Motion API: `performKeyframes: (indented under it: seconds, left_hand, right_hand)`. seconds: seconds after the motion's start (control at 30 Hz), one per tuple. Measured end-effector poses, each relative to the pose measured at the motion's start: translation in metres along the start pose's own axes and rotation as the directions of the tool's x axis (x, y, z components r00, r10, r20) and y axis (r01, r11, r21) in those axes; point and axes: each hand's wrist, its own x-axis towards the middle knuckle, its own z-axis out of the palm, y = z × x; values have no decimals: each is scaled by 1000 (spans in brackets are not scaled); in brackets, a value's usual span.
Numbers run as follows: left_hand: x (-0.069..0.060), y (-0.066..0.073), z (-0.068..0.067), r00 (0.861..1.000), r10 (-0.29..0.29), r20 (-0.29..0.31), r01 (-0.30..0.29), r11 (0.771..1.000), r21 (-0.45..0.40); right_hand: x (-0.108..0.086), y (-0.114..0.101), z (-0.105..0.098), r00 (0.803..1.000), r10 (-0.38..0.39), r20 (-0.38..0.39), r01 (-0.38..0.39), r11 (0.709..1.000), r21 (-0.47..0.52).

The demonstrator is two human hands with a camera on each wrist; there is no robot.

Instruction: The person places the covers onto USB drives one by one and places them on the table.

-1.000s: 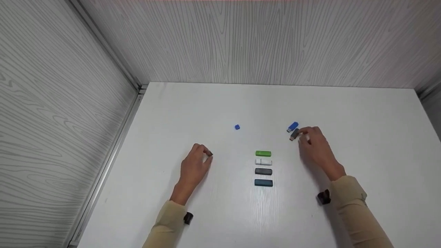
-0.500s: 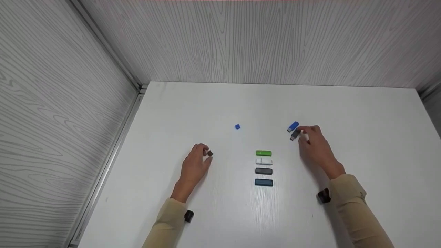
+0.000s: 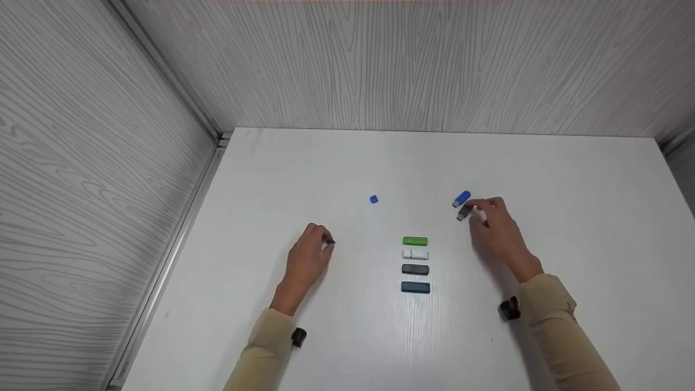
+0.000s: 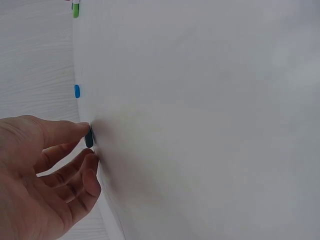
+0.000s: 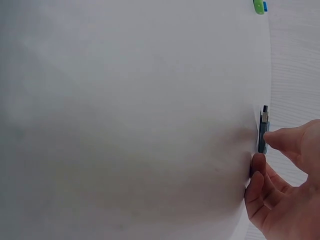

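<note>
In the head view my left hand (image 3: 308,260) is low over the left half of the table, pinching a small dark USB cap (image 4: 89,137) between thumb and fingers. Most of that cap is hidden from above. On the right, the fingers of my right hand (image 3: 499,233) hold the rear end of a dark grey USB stick (image 3: 463,212), its metal plug bare and pointing down-left. Right beside it lies a blue USB stick (image 3: 461,199), also with its plug uncovered. A little blue cap (image 3: 374,199) sits alone between the hands, farther back.
Capped sticks lie in a column between the hands: green (image 3: 415,240), white (image 3: 415,254), dark grey (image 3: 415,269) and teal (image 3: 415,287). The white table (image 3: 347,163) meets a wood-grain panel (image 3: 358,65) at the back and another panel (image 3: 81,190) at the left.
The dark cap in my left fingers showed more half a second ago and is now mostly covered by them again. My right hand and the sticks stay nearly still.
</note>
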Motion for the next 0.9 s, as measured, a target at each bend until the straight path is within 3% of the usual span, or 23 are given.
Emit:
performKeyframes:
  seconds: [0.37, 0.5, 0.73, 0.9]
  left_hand:
    - [2, 0, -1, 999, -18, 36, 18, 1000, 1]
    - [2, 0, -1, 999, -8, 39, 10, 999, -33]
    - [2, 1, -4, 997, 72, 18, -67, 980, -188]
    - [3, 3, -5, 989, 149, -21, -150, 962, -227]
  right_hand:
    - [1, 2, 1, 1000, -15, -12, 15, 1000, -20]
    - [0, 0, 1, 999, -30, -12, 29, 999, -24]
    - [1, 1, 3, 999, -30, -27, 29, 999, -30]
    - [0, 1, 3, 999, -18, -26, 17, 999, -38]
